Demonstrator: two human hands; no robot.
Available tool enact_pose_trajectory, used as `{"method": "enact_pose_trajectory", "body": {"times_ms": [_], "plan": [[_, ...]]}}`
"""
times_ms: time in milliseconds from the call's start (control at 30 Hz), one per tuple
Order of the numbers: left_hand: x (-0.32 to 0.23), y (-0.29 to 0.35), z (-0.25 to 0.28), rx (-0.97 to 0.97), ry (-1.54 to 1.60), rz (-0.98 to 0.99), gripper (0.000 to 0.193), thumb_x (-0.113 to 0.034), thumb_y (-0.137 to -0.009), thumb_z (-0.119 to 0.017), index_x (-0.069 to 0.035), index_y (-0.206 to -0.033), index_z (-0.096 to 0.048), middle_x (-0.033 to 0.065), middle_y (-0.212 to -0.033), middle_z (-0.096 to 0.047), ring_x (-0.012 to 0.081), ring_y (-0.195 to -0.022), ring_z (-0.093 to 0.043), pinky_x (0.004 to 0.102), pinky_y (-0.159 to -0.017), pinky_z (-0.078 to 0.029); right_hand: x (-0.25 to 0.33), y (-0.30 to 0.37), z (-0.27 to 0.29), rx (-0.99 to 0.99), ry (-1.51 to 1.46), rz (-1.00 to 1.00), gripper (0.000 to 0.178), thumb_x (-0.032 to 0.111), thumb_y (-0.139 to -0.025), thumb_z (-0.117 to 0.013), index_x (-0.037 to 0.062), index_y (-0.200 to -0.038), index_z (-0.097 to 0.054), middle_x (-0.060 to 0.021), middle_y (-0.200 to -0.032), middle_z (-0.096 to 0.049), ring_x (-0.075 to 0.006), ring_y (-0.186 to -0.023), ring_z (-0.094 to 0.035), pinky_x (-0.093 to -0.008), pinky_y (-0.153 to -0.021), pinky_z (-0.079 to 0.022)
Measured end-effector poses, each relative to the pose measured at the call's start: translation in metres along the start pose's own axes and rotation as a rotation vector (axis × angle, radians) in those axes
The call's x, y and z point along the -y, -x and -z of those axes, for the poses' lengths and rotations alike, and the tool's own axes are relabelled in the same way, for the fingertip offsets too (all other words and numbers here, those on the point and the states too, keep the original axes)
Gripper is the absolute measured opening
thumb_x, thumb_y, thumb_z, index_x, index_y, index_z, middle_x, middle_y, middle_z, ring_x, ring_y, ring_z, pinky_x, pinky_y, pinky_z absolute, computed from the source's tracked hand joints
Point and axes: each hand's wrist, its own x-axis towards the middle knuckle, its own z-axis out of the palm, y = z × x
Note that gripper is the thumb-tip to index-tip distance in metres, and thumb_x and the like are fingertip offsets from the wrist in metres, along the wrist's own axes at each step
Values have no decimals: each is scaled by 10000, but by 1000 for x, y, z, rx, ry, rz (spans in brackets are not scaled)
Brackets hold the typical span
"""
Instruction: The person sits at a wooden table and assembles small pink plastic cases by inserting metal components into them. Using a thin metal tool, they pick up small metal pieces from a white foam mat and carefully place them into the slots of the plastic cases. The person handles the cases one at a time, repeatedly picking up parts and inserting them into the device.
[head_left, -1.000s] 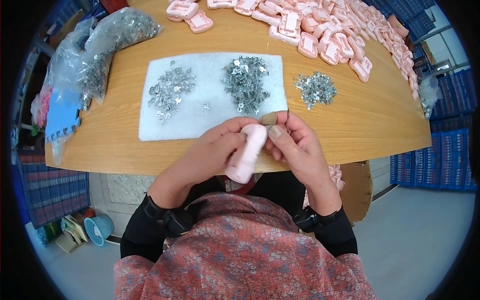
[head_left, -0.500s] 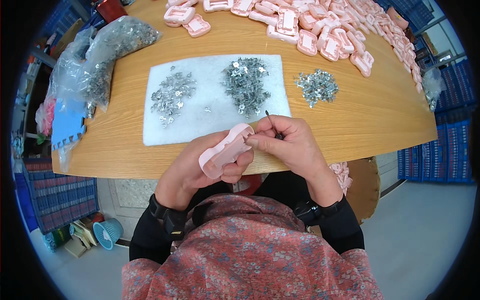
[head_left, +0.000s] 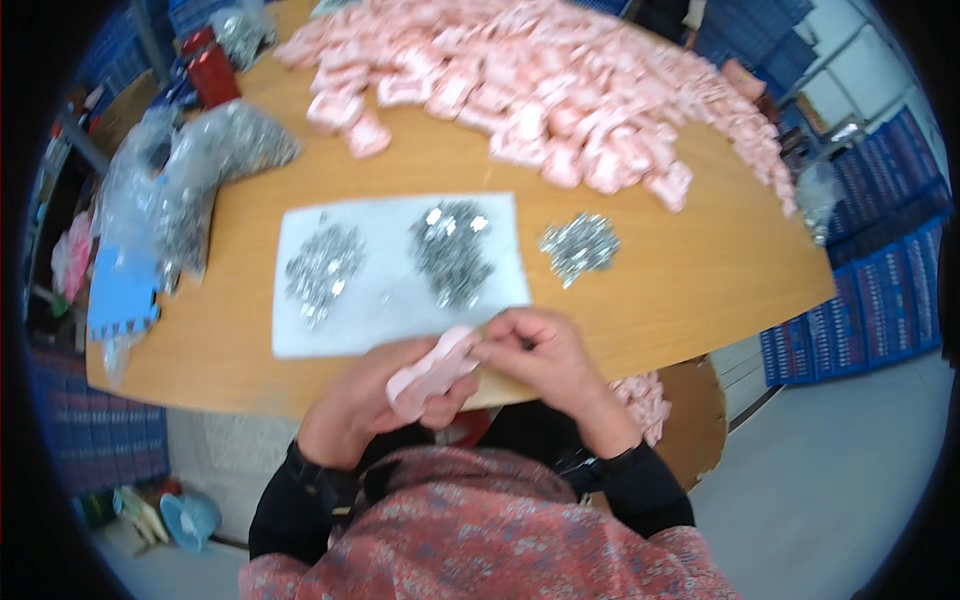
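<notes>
My left hand (head_left: 352,395) is closed around a pink plastic shell (head_left: 428,378), its hollow side facing up and to the right. The shell is held tilted just over the table's near edge. My right hand (head_left: 555,368) is pinched at the shell's upper right end, fingertips touching or nearly touching it. Within that pinch a dark bit of a thin tool shows, mostly hidden and blurred. Beyond my hands lies a white foam mat (head_left: 395,325), carrying a looser pile of small metal clips (head_left: 322,268) on the left and a denser metal pile (head_left: 450,258) on the right.
Right of the mat is another small metal pile (head_left: 580,248). Many pink shells (head_left: 530,125) cover the table's far side. Bags of metal parts (head_left: 185,215), a blue foam piece (head_left: 122,290) and a red container (head_left: 210,75) stand left. Blue crates (head_left: 850,325) are beyond the right edge.
The view has tilted up, so the tabletop sits lower and more pink shells show. Both hands keep their hold at the shell. The thin tool's shaft, plain before, is now mostly lost from sight.
</notes>
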Motion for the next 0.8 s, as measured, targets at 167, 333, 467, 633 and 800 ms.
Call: {"method": "enact_pose_trajectory", "body": {"times_ms": [167,333,467,633,800], "plan": [[-6,-4,-19,-177,-225,-169,342,-243,-1007,-443,-39,-1266,-536,57,-880,-573,112,-637,-490,250,-543,-397,-4,0,6,-64,-42,132,212,161,-908,-717,7,-1013,-616,70,-703,-448,-23,-664,-407,-206,-591,-362],[3,-19,-27,-510,-826,-641,391,-103,-1002,-453,6,-1376,-483,68,-1153,-618,112,-988,-587,247,-859,-484,-6,7,0,-59,-366,82,326,113,-948,-660,33,-1215,-492,33,-921,-570,-20,-820,-533,-190,-702,-438],[7,-17,-39,-470,-934,-679,426,-96,-997,-496,3,-1408,-437,75,-1152,-618,129,-1029,-590,268,-903,-483,-1,4,-7,-3,-372,29,359,103,-940,-663,39,-1244,-482,18,-907,-577,-39,-818,-561,-203,-739,-476],[3,-1,-37,-276,-550,-513,543,-106,-990,-516,-22,-1491,-324,73,-1225,-579,146,-1077,-588,283,-920,-489,0,2,-14,-10,-467,-36,409,119,-923,-689,68,-1269,-475,18,-893,-577,-44,-780,-577,-195,-685,-478],[11,21,-29,-249,-274,-408,559,-172,-1011,-482,-50,-1522,-288,113,-1248,-587,212,-1078,-621,362,-886,-547,8,2,-22,-48,-66,10,281,82,-932,-661,27,-1195,-578,17,-978,-626,-37,-830,-567,-207,-747,-479]]}}
